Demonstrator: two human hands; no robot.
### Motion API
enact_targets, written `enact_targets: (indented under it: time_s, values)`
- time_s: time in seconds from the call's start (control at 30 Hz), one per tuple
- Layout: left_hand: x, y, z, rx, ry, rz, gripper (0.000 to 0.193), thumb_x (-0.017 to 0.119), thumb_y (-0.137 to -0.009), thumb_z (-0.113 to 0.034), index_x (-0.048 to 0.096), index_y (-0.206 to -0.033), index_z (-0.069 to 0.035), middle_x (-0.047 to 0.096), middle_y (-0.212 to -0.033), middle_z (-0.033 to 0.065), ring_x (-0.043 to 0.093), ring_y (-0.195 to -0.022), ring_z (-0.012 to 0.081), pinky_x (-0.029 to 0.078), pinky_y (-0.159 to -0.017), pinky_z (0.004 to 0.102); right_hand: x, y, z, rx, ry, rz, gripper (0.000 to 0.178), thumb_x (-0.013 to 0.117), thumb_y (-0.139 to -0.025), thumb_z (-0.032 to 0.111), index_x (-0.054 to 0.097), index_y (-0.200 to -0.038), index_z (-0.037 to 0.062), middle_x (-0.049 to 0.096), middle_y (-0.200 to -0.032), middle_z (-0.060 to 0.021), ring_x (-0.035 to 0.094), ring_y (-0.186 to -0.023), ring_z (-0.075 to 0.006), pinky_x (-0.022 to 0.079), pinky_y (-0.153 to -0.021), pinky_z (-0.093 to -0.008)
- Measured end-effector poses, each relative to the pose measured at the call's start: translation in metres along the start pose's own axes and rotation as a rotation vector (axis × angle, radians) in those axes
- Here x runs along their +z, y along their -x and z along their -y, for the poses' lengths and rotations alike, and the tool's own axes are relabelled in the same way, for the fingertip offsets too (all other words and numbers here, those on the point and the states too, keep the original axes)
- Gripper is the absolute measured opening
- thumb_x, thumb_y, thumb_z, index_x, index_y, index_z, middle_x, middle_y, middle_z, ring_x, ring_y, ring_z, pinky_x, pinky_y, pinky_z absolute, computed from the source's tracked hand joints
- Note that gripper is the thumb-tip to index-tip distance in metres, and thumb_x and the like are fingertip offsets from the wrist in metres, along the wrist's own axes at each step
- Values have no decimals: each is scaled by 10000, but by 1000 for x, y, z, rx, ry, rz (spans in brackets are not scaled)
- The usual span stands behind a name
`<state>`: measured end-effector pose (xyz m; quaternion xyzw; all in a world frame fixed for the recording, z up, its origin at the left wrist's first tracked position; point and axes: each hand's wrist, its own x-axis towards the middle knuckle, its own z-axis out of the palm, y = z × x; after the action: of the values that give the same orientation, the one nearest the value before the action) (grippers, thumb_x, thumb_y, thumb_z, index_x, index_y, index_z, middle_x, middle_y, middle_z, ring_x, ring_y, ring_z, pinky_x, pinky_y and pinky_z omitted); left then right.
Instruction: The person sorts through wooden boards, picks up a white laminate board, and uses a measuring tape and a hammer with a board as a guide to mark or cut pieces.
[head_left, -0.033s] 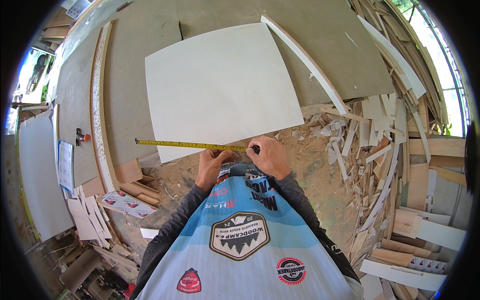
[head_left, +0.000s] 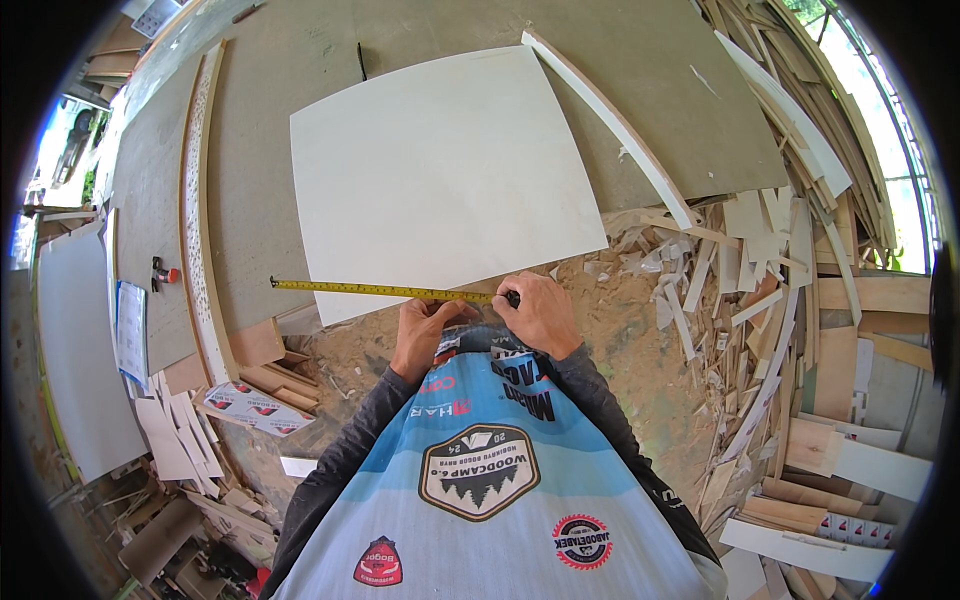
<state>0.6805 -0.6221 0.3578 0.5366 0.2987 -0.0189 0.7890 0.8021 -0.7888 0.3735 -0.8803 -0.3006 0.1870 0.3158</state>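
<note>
A yellow tape measure [head_left: 360, 291] is drawn out in front of my body, its hooked end sticking out to the left. The dark case sits in my right hand [head_left: 538, 312], whose fingers are closed around it. Below the blade's right part, my left hand [head_left: 425, 332] pinches the tape between thumb and fingers. Beyond the blade a large white board [head_left: 450, 170] lies flat on a grey-brown work surface [head_left: 260, 130]. The tape passes over the board's near left corner. My right hand is close to the board's near edge.
A long white strip [head_left: 610, 130] lies right of the board, another narrow strip [head_left: 197, 210] to the left. Beyond that are a black-and-red tool [head_left: 163, 274] and a clipboard [head_left: 131, 330]. Wood offcuts [head_left: 740, 270] heap up at the right. Sawdust [head_left: 620, 360] covers the ground.
</note>
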Motion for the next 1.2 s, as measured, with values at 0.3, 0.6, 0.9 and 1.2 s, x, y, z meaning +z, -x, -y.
enact_targets:
  time_s: [0.3,0.6,0.9,1.2]
  values:
    - [-1,2,0,3,-18,2,221,633,-942,-120,681,-985,91,727,-913,167,713,-840,203,575,-813,301,1,2,0,6,3,-7,193,667,-818,268,705,-825,79,674,-837,-130,652,-840,-329,507,-751,-436]
    - [-3,1,5,4,-14,2,213,629,-946,-115,681,-983,89,727,-910,169,713,-834,202,578,-810,300,2,3,1,10,3,-4,190,666,-819,266,706,-825,80,668,-831,-132,649,-837,-337,507,-749,-440]
    - [-2,3,4,15,-4,13,212,623,-947,-109,681,-983,92,728,-911,169,714,-833,204,578,-811,297,2,5,0,-7,16,-19,179,665,-818,261,712,-823,88,663,-816,-127,649,-822,-333,506,-741,-441]
    - [0,4,5,17,1,-8,203,620,-945,-111,705,-972,71,737,-882,127,695,-775,147,562,-759,275,2,6,1,12,7,-10,179,666,-813,258,713,-827,85,658,-803,-137,647,-807,-340,506,-724,-450]
